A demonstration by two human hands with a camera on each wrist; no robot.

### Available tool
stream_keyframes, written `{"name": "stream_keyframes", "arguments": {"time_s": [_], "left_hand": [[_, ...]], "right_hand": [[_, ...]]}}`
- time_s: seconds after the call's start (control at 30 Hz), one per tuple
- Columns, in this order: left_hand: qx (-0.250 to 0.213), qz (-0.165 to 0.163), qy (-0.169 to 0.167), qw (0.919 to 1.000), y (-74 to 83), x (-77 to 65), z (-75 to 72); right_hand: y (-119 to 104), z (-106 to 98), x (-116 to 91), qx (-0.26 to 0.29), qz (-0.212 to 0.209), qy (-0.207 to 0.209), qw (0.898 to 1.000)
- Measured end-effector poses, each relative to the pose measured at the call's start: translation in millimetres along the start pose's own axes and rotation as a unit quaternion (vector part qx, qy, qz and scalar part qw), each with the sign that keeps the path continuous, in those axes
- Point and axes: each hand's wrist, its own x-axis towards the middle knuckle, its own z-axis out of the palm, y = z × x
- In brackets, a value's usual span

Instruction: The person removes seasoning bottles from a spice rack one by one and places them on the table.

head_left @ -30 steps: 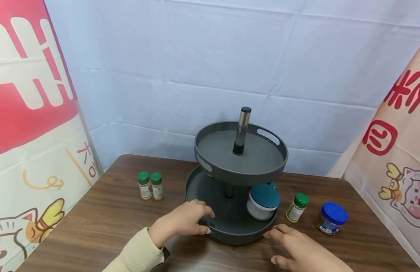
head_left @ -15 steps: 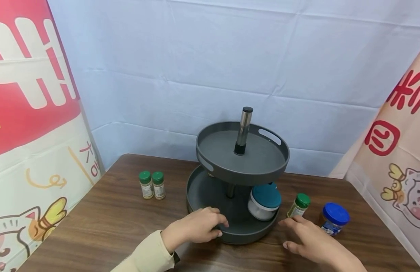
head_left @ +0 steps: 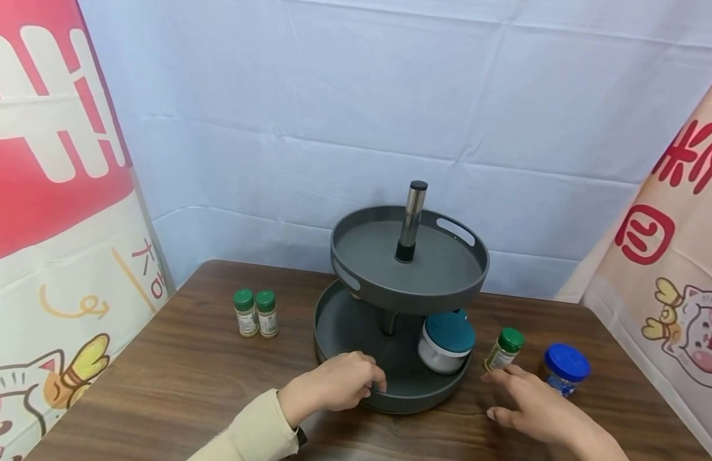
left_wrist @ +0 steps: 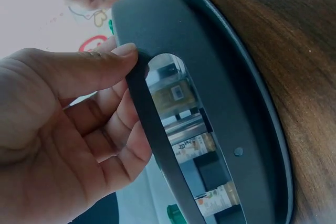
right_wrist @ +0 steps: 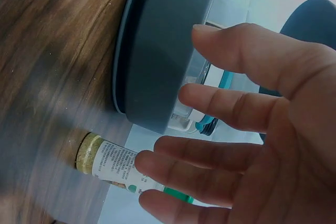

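Note:
A dark grey two-tier round tray stand stands on the table. My left hand holds the front left rim of its lower tray. In the left wrist view, the thumb lies outside that rim above a handle slot, with curled fingers behind it. My right hand is spread, its fingers relaxed and holding nothing. It hovers near a green-lidded spice jar, which stands right of the stand; in the right wrist view the fingers partly cover this jar.
A teal-lidded container sits on the lower tray's right side. Labelled jars show through the slot. A blue-lidded jar stands far right, and two green-lidded spice jars stand left. Light cloth hangs behind the table.
My left hand has moved right along the lower rim, and its fingers have curled over it. My right hand has moved right, away from the tray, towards the spice jar.

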Motion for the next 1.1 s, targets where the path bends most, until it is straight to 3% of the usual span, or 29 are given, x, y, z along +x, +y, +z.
{"name": "stream_keyframes", "arguments": {"time_s": [0.47,0.63,0.77,1.1], "left_hand": [[0.008,0.01,0.007,0.9999,-2.4,0.1,1.5],[0.006,0.012,0.011,0.9998,-5.4,-1.1,-0.3],[0.007,0.01,0.01,0.9999,-7.7,-2.4,-2.6],[0.005,-0.01,0.013,0.9999,-14.0,-9.1,-7.9]], "right_hand": [[-3.5,5.8,-1.7,0.016,0.013,-0.008,1.0],[-12.7,10.2,-2.9,-0.023,0.025,-0.008,0.999],[-22.0,14.1,-5.0,-0.046,0.013,-0.009,0.999],[-41.1,21.6,-2.6,-0.037,-0.012,-0.052,0.998]]}}
